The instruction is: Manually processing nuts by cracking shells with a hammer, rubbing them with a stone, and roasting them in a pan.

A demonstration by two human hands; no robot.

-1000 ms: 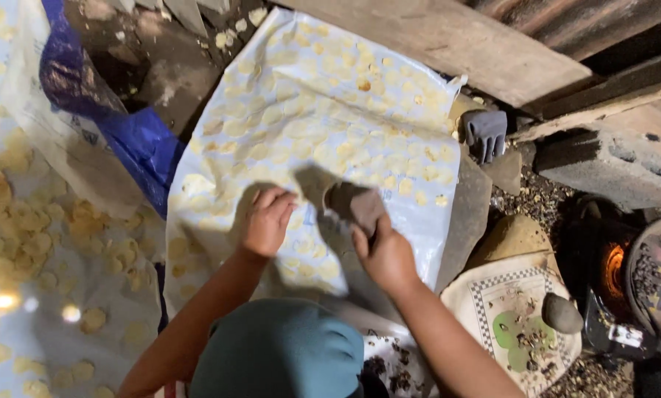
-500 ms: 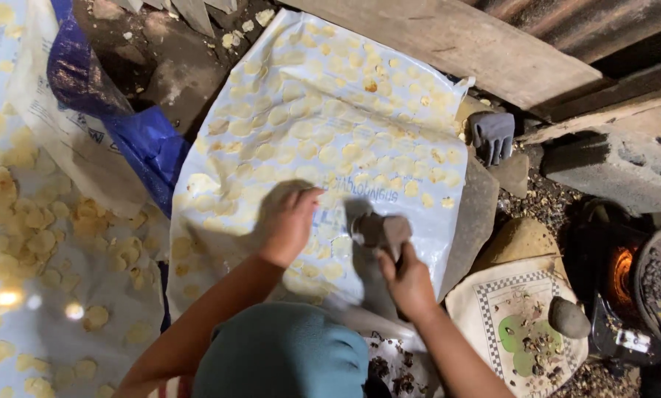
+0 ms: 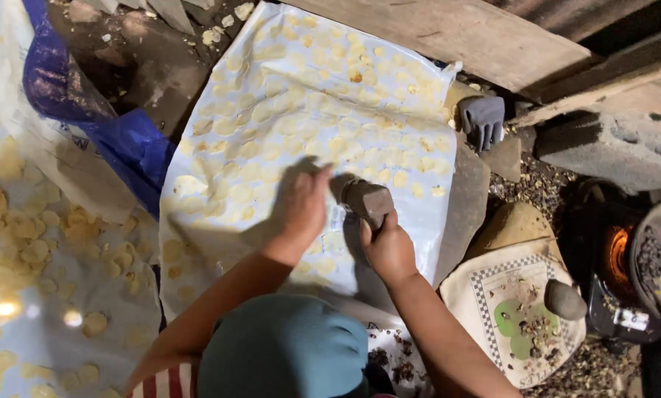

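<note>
A large white plastic sheet (image 3: 360, 81) dotted with pale flattened discs lies on the ground, its long axis running away from the person. The left hand (image 3: 304, 206) rests flat, open, on it. The right hand (image 3: 388, 247) is closed around a grey stone (image 3: 367, 200), probably a pounding tool, pointing upper-left just above the sheet.

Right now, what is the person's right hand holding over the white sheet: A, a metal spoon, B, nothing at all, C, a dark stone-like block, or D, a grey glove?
C: the right hand grips a dark stone-like block above the white sheet, which is covered with pale flattened discs; the left hand lies flat on the sheet beside it, and the grey glove lies apart at the sheet's edge.
</note>
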